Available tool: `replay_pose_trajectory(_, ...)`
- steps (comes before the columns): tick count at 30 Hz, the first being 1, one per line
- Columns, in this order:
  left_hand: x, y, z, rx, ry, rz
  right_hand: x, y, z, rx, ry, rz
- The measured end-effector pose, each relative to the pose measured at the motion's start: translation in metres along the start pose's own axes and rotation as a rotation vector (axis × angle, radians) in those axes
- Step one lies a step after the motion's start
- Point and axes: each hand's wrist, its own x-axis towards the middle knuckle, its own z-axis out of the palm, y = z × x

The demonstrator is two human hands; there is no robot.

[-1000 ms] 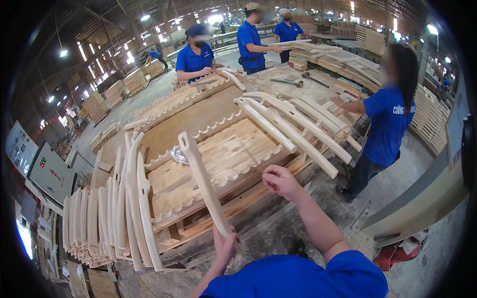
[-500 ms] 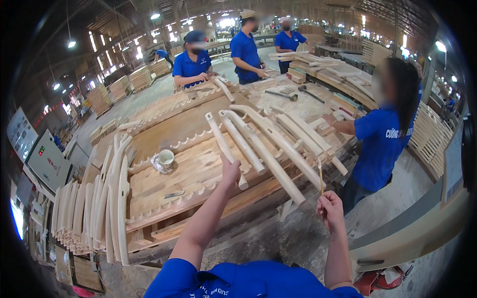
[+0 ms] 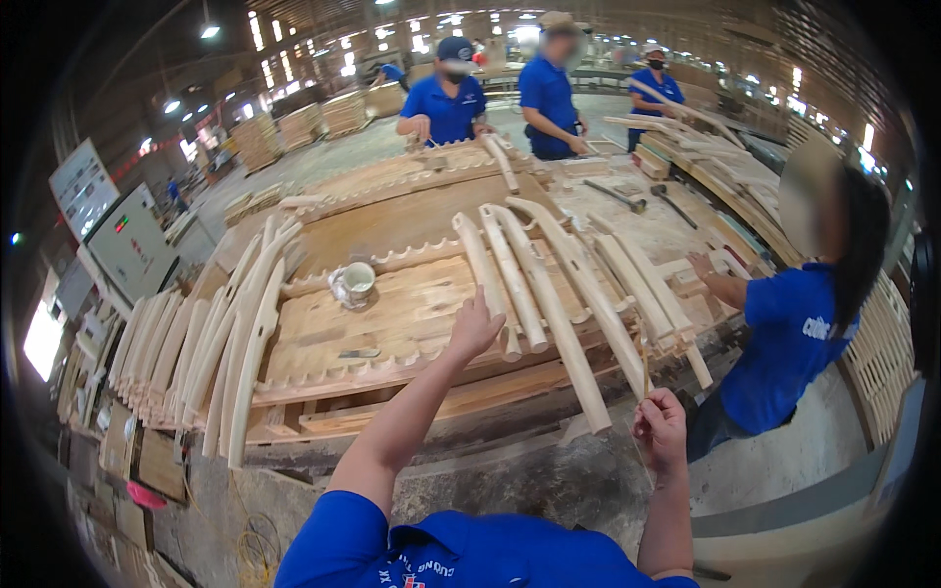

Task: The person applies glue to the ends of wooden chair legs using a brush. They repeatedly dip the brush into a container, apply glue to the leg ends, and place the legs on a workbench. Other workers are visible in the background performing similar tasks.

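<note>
My left hand (image 3: 477, 326) rests at the near end of a pale curved wooden piece (image 3: 472, 250), its fingers stretched out rather than wrapped round. That piece lies across the scalloped wooden rack, at the left of several similar pieces, among them a long curved piece (image 3: 559, 314). Off the rack's near edge, to the right, my right hand (image 3: 660, 426) is closed round a thin light-brown stick (image 3: 644, 370) held upright. Its upper end overlaps the wooden pieces behind, so its tip is hard to make out.
A white cup (image 3: 359, 280) stands on the rack (image 3: 392, 338) near a flat blade (image 3: 360, 353). Curved wooden pieces (image 3: 257, 333) are stacked at the left. Hammers (image 3: 674, 206) lie beyond. A co-worker (image 3: 794, 343) stands close at the right; several others work across the table.
The wooden piece my left hand gripped now lies beside the others, and the fingers have loosened. My right hand still holds the stick, slightly lower. The view has shifted.
</note>
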Motion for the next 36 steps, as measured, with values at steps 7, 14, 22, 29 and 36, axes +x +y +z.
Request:
replay_pose_trajectory(7,-0.064,-0.093,-0.116,0.166,0.109,0.055,0.019,-0.004,0.050,-0.211,-0.176,0.089)
replay_pose_trajectory(14,-0.123,-0.197,-0.193,0.086,0.187,-0.026,0.058,0.015,0.140,-0.770,-0.281,-0.180)
replay_pose_trajectory(22,-0.096,-0.281,-0.262,-0.290,0.157,-0.203,0.092,0.037,0.282,-1.352,-0.373,-0.562)
replay_pose_trajectory(29,-0.019,-0.293,-0.269,-0.676,-0.003,-0.326,0.119,0.059,0.332,-1.499,-0.347,-0.657)
replay_pose_trajectory(36,0.068,-0.309,-0.243,-0.788,0.014,-0.366,0.166,0.065,0.363,-1.587,-0.373,-0.773)
